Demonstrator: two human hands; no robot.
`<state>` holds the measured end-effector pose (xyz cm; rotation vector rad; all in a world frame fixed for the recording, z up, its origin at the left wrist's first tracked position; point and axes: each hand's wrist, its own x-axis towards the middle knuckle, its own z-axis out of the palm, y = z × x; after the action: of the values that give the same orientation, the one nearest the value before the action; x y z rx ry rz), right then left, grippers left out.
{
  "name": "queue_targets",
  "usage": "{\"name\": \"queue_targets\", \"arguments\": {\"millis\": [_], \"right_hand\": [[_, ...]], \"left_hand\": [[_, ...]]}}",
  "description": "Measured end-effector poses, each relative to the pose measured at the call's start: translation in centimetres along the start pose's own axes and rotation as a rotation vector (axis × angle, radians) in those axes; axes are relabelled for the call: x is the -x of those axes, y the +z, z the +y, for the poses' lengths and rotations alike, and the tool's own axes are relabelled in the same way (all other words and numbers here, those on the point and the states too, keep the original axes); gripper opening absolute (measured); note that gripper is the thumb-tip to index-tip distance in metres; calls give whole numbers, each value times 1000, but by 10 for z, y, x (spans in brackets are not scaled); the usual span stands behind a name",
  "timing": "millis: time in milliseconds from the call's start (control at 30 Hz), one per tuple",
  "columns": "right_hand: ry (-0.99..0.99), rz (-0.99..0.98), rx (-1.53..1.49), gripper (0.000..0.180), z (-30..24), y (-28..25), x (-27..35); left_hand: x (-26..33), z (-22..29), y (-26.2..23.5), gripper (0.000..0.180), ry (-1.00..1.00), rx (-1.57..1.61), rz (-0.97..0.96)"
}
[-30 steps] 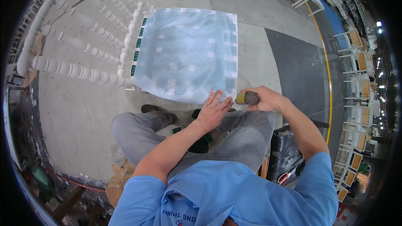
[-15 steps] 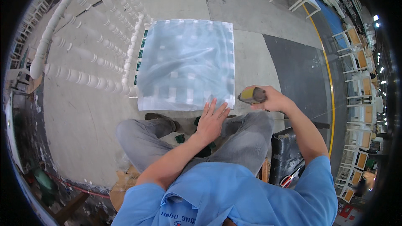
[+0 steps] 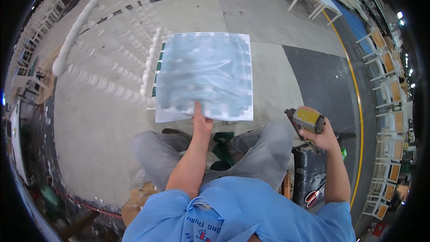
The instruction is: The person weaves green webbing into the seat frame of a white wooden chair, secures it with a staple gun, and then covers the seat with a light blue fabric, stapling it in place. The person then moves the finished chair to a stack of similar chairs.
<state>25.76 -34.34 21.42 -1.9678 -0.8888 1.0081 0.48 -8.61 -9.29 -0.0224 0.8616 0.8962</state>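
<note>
In front of me is a chair seat (image 3: 206, 71) covered with a translucent bluish-white sheet, wrinkled across its middle. Pale and dark woven straps show faintly beneath it, and green strap ends stick out along the left side. My left hand (image 3: 203, 124) grips the near edge of the covered seat, thumb on top and the other fingers partly hidden below. Off to the right of the seat, my right hand (image 3: 326, 135) is wrapped round a yellow and dark staple gun (image 3: 308, 120), held in the air above a black padded stool.
A white turned-spindle chair back (image 3: 105, 80) rises at the seat's left. Scissors with red handles (image 3: 311, 198) lie on the black padded stool (image 3: 307, 166) at my right. A green strap (image 3: 221, 150) hangs between my knees. White chairs (image 3: 387, 121) line the right side beyond a yellow floor line.
My left hand has shifted left and gone from lying flat on the sheet to gripping the near edge. My right hand has carried the staple gun right, away from the seat.
</note>
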Motion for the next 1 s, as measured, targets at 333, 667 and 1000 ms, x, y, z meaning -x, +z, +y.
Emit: {"name": "queue_targets", "arguments": {"millis": [333, 667, 1000], "right_hand": [[0, 6, -33, 71, 0, 19, 19], [-158, -20, -177, 74, 4, 50, -13], [-17, 7, -164, 73, 37, 47, -22]], "left_hand": [[13, 73, -49, 63, -93, -299, -75], [27, 161, -56, 86, -128, -733, 316], [65, 119, -42, 53, 186, -1006, 502]]}}
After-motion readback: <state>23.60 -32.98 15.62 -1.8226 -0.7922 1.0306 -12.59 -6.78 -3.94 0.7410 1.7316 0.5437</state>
